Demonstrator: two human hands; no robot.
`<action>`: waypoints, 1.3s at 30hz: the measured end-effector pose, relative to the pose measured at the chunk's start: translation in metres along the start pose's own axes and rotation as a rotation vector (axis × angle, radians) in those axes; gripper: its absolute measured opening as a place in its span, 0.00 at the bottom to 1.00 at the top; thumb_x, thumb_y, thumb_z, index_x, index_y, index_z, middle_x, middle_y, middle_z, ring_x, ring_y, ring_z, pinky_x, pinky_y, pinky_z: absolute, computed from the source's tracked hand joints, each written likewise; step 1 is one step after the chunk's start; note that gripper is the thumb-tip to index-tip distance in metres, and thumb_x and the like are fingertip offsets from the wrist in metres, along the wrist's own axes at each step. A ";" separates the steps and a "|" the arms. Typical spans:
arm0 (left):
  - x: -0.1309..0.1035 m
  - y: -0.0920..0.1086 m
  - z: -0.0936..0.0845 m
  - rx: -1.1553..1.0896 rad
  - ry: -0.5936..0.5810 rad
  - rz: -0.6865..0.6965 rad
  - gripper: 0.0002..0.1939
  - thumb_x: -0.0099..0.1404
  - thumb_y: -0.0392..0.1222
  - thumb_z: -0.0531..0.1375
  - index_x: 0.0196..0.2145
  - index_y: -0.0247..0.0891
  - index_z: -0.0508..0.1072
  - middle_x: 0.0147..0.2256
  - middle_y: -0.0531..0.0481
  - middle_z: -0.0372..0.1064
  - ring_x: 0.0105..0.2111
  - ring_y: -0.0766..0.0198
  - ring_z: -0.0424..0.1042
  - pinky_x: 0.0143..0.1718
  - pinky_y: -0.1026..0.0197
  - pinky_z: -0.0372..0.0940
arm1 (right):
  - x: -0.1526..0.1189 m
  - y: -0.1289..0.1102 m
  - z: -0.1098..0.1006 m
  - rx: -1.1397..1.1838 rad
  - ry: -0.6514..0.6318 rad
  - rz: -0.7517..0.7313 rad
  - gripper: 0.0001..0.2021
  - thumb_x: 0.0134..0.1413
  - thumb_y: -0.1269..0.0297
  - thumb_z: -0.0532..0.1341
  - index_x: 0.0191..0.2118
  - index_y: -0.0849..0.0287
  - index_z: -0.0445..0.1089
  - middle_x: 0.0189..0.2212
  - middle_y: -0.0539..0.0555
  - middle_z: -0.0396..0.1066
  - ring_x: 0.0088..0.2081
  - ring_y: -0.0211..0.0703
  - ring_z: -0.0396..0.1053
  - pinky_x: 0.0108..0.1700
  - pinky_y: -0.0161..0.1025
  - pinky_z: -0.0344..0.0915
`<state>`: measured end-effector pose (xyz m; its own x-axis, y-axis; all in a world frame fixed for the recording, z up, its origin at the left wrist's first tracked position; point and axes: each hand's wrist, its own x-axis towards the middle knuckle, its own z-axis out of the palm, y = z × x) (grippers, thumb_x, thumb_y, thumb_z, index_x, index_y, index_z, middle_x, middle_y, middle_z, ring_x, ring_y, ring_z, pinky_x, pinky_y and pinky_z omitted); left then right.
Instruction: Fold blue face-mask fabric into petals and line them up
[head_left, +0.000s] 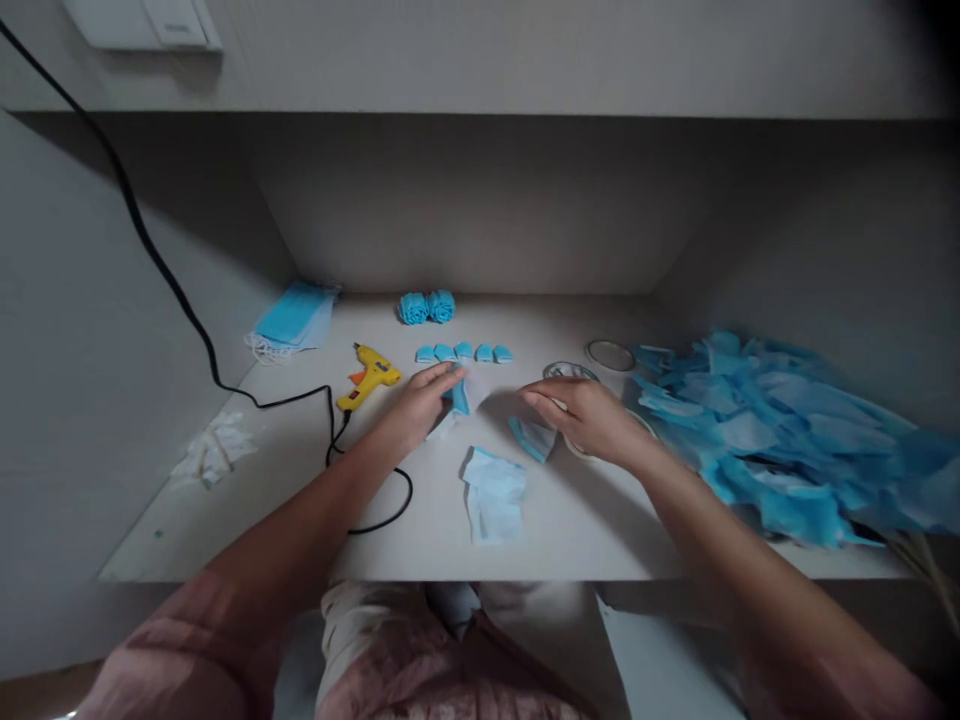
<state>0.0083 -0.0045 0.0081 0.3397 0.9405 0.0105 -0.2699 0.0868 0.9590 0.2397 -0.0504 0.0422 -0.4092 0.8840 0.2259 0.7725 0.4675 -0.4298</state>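
At mid-frame, my left hand (426, 404) pinches a blue piece (460, 398), my right hand (589, 412), hold unclear, hovering to its right.

Held strip (460, 398): bright blue with white. Small piece (534, 440) near it: pale whitish, edged in blue. Loose sheets (496, 500): very pale blue, brighter blue along the top edge. Row of folded pieces (463, 352) and rosettes (412, 308): solid turquoise blue. Mask stack (296, 310): mid-blue, pale blue at the side, white loops. Heap of cut fabric (795, 400): mixed bright blue, pale blue and whitish. Glue gun (379, 370): yellow, with orange trigger (357, 379). Cable (187, 310): plain black. Worktop (615, 530): pale greyish white. Sleeve (180, 660): dusty pink.
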 end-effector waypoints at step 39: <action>-0.010 -0.003 0.007 1.046 0.111 0.495 0.02 0.61 0.38 0.60 0.32 0.38 0.72 0.31 0.50 0.73 0.34 0.61 0.70 0.38 0.59 0.62 | 0.041 -0.001 0.049 0.674 0.360 0.255 0.14 0.52 0.53 0.60 0.30 0.59 0.72 0.24 0.50 0.69 0.28 0.40 0.64 0.30 0.35 0.58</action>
<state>0.0123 -0.0169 0.0071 0.3102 0.8240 0.4742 0.5423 -0.5630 0.6236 0.1988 -0.0146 0.0091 0.0110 0.9633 0.2683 0.3145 0.2513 -0.9154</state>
